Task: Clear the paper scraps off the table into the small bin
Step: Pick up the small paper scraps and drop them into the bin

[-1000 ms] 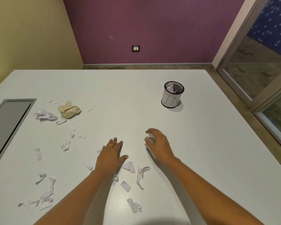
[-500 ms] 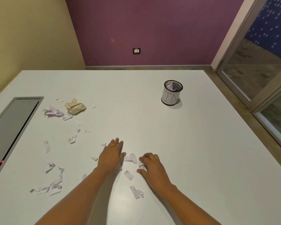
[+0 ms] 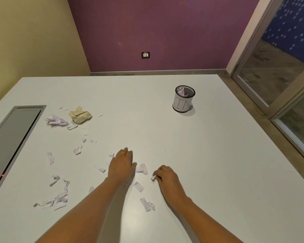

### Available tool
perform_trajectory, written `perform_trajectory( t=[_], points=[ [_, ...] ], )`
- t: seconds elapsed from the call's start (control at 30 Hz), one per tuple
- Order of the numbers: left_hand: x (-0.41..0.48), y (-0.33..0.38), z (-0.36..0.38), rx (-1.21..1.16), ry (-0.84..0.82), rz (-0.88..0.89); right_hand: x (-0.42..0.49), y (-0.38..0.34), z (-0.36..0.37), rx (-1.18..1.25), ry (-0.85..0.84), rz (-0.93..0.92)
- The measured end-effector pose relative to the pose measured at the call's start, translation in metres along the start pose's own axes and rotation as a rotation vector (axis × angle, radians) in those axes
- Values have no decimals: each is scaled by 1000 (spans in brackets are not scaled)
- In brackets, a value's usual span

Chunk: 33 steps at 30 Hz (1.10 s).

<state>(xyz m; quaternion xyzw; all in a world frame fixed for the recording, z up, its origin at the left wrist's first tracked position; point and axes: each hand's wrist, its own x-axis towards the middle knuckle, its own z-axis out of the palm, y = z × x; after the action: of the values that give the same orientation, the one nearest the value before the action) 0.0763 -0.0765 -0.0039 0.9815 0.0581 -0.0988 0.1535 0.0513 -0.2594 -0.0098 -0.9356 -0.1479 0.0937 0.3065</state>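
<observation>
Several white paper scraps lie scattered over the near left of the white table (image 3: 209,163). My right hand (image 3: 167,178) is curled, pinching a small white paper scrap (image 3: 153,178) at its fingertips. My left hand (image 3: 121,165) rests flat, palm down, over other scraps, with one folded scrap (image 3: 142,168) just right of its thumb. Two more scraps (image 3: 139,187) (image 3: 147,204) lie between my forearms. The small black mesh bin (image 3: 183,99), wrapped in white paper marked "BIN", stands far right with crumpled paper inside.
A tan crumpled paper ball (image 3: 80,115) and a lilac crumpled sheet (image 3: 57,121) lie at the far left. A grey recessed panel (image 3: 11,137) is set into the table's left edge. A glass door (image 3: 279,67) stands beyond the table on the right.
My right hand drew back from the middle of the table toward me and closed on a small scrap. My left hand stayed flat on the scraps.
</observation>
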Motion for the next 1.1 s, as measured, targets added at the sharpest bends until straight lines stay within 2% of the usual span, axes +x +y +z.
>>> perform_trajectory(
  t=[0.17,0.53,0.6,0.73,0.87,1.1],
  points=[
    [4,7,-1,102,37,-41,13,1,-6,18,-17,38],
    [29,16,0,-15,160,43,81,11,-66,-65,60,38],
    [33,18,0,-30,172,52,103,11,-84,-84,116,60],
    [43,21,4,-27,164,59,144,8,-119,52,288,93],
    [50,25,9,-47,148,28,180,12,-146,88,428,100],
    [65,23,15,-65,202,49,230,25,-183,185,669,247]
  ],
)
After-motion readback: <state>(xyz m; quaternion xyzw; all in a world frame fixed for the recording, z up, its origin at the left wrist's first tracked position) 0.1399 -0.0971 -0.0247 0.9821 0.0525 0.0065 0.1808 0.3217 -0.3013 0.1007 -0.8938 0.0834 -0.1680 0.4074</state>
